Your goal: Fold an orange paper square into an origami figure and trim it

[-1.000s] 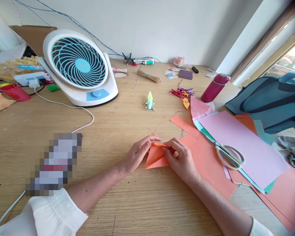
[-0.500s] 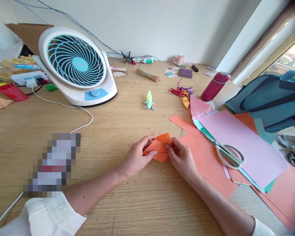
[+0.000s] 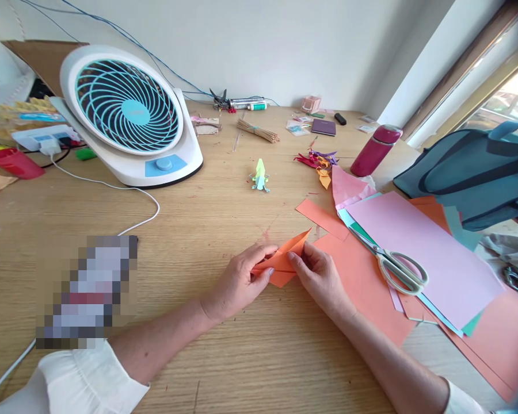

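Note:
A folded piece of orange paper [image 3: 287, 261] is held just over the table between my two hands. My left hand [image 3: 244, 276] pinches its left side, thumb on top and fingers behind. On the right side, my right hand [image 3: 322, 276] grips it with the thumb pressed on the front; most of its fingers are curled and partly hidden. A pointed flap rises at the paper's upper right, and a lower point hangs below the thumbs. Beyond my hands a small green and blue paper figure [image 3: 259, 176] stands on the table.
Scissors [image 3: 399, 267] lie on stacked coloured paper [image 3: 435, 253] at right, beside an orange strip [image 3: 322, 218]. Behind are a magenta bottle [image 3: 376, 150] and a grey-blue bag [image 3: 470, 172]. A white fan [image 3: 129, 115] and a corded, blurred-out object [image 3: 90, 290] are at left.
The paper's upper flap has tilted toward the right and now shows a narrower, sharper point. Both hands keep their grip in nearly the same place.

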`<state>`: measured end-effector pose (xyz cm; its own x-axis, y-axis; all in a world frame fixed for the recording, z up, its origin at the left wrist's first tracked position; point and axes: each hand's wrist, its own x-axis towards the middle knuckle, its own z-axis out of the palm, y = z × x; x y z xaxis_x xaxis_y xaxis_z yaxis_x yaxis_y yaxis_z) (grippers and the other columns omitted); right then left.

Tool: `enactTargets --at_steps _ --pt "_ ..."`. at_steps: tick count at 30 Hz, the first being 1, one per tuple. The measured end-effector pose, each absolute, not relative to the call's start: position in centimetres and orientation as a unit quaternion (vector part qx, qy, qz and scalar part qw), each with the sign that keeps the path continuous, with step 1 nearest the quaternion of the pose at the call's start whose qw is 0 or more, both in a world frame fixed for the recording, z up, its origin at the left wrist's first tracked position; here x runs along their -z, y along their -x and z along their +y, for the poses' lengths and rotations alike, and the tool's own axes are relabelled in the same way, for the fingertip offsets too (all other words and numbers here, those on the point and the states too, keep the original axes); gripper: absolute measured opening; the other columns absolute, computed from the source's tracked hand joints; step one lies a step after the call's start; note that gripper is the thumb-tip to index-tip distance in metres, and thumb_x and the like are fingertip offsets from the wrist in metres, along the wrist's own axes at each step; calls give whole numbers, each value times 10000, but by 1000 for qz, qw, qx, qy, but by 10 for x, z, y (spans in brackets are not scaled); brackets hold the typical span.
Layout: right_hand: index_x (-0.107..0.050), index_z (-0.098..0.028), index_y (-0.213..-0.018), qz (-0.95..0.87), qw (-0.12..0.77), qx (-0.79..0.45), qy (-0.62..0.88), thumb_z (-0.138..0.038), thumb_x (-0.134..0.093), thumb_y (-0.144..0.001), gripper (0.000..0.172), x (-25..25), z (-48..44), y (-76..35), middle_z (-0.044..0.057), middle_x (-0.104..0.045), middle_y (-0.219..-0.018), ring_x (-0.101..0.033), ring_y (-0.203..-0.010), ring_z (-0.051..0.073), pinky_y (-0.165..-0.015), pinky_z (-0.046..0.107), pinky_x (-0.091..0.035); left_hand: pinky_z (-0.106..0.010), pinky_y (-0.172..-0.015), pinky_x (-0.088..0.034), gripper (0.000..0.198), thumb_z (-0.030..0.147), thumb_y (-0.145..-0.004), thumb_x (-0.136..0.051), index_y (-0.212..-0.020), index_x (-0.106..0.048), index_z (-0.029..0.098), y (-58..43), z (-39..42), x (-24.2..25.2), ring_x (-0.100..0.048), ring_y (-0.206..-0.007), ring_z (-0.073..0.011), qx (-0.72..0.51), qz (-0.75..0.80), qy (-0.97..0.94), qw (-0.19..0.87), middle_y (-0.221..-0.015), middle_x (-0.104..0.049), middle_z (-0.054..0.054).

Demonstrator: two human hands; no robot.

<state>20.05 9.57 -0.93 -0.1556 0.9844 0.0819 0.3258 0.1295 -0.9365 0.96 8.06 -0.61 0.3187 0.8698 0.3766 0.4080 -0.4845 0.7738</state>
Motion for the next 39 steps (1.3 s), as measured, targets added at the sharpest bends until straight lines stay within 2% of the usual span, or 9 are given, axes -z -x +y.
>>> enactTargets --at_steps 8,17,20,22,25,27,30,34,39 --pt "-564 -191 -785 -623 422 -431 498 -374 -587 -889 211 11 98 -199 -13 -548 -707 -479 -636 132 -579 251 -394 -294 -922 -533 375 44 -905 -495 -1224 -617 200 -11 79 4 -640 -977 -173 -382 382 -795 276 -996 -650 -55" --pt "-619 -187 -871 -597 442 -472 474 -369 -577 -900 189 15 99 -201 19 -615 -785 -578 -742 179 -675 286 -481 -332 -996 -512 491 80 -929 -500 -1391 -511 249 -11 73 3 -618 -1123 -194 -360 368 -809 283 -1231 -624 -77" --pt "-627 -193 -887 -590 457 -488 453 -385 -591 -902 195 16 99 -202 19 -607 -772 -594 -763 193 -689 296 -493 -364 -1041 -482 415 275 -941 -589 -1350 -565 209 -7 73 -9 -589 -1203 -241 -367 365 -766 381 -1291 -623 -103" --pt "-630 -198 -876 -587 459 -497 444 -408 -603 -902 213 16 99 -202 21 -615 -773 -596 -763 195 -695 299 -493 -347 -988 -507 375 404 -993 -498 -1274 -625 190 -4 76 -18 -606 -1187 -245 -361 378 -689 502 -1242 -663 -105" --pt "-632 -203 -854 -588 455 -509 434 -420 -619 -899 221 14 96 -200 28 -641 -803 -588 -764 191 -704 300 -483 -337 -867 -539 490 518 -1022 -363 -1146 -669 155 -1 84 -25 -679 -971 -213 -351 384 -553 651 -1066 -717 -107" --pt "-632 -206 -858 -599 447 -504 432 -397 -617 -904 198 12 93 -197 30 -645 -819 -571 -758 184 -700 303 -468 -293 -847 -518 377 491 -980 -508 -1077 -672 165 -2 88 -25 -672 -902 -175 -353 398 -506 679 -1000 -715 -68" --pt "-623 -206 -842 -635 436 -456 446 -350 -601 -916 164 9 88 -195 19 -606 -776 -509 -720 168 -672 300 -426 -270 -890 -476 293 436 -918 -644 -1081 -673 194 -5 87 -19 -650 -976 -169 -353 388 -472 708 -1035 -710 -39" --pt "-574 -211 -775 -670 437 -401 446 -277 -581 -923 163 3 84 -193 -12 -493 -723 -434 -686 148 -636 283 -387 -344 -922 -498 336 400 -940 -616 -1225 -637 225 -10 80 -16 -633 -1111 -233 -318 337 -380 801 -1190 -688 -76" --pt "-507 -211 -728 -696 450 -340 444 -169 -560 -906 190 0 81 -191 -20 -448 -741 -418 -699 137 -634 266 -381 -478 -859 -563 391 408 -1004 -480 -1333 -573 218 -13 77 -13 -688 -1035 -287 -273 281 -305 868 -1258 -657 -146"
